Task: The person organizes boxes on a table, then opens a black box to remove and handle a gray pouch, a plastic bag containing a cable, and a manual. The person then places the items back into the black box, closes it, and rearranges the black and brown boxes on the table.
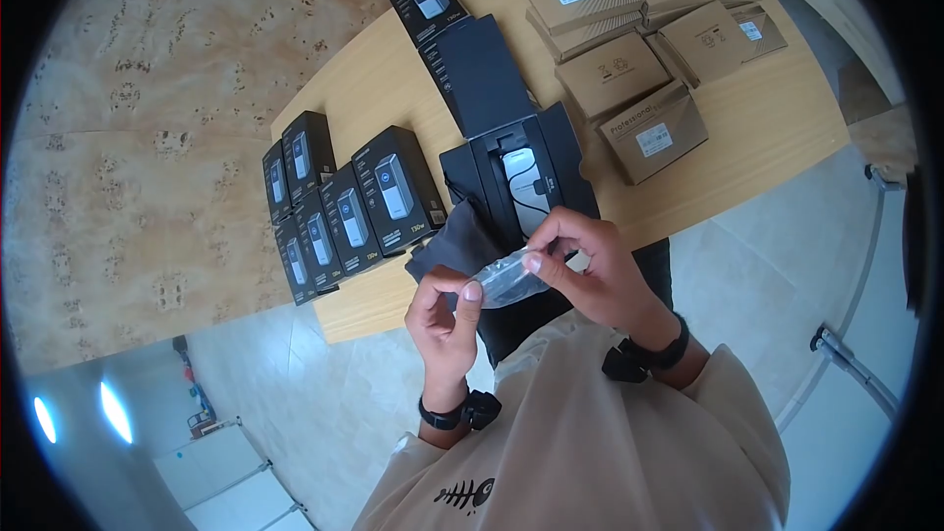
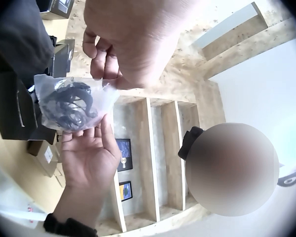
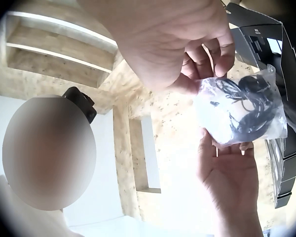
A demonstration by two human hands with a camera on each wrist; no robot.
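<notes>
A clear plastic bag (image 1: 506,280) with black coiled cables (image 2: 74,106) inside is held up between both hands, in front of the body. My left hand (image 1: 444,324) pinches one end between thumb and fingers. At the other end, the thumb and fingers of my right hand (image 1: 600,270) grip the plastic. Just beyond the hands stands an opened black box (image 1: 482,162), its lid (image 1: 487,79) folded back. Inside it sits a silver device (image 1: 521,172) with a black cord across it. A dark grey cloth pouch (image 1: 457,241) lies at the table edge beside the box, partly behind the bag.
Several closed black boxes (image 1: 393,182) with device pictures stand at the left of the wooden table (image 1: 733,162). Another black box (image 1: 428,2) is behind the lid. Stacks of brown cardboard boxes (image 1: 654,133) fill the right side.
</notes>
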